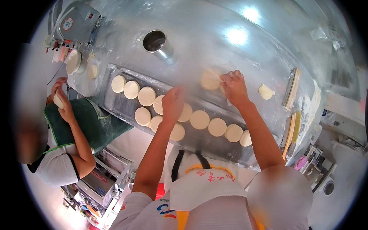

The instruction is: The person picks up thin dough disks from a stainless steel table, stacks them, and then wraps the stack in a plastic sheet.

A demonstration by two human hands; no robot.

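Note:
My right hand is closed, its fingers pinched at the right edge of a pale dough round that looks smeared by motion above the steel table. To the left, my left hand hovers over the tray with curled fingers, its front blurred; anything in it is hidden. Beneath it, a long metal tray carries several flat dough rounds in two rows, among them one round left of my hand and another round to its right. My left hand covers part of the rows.
A steel cup stands beyond the tray. On the right lie a dough scrap, a wooden bar and a brush. A grey machine stands far left. At left, a co-worker's hand holds pale dough.

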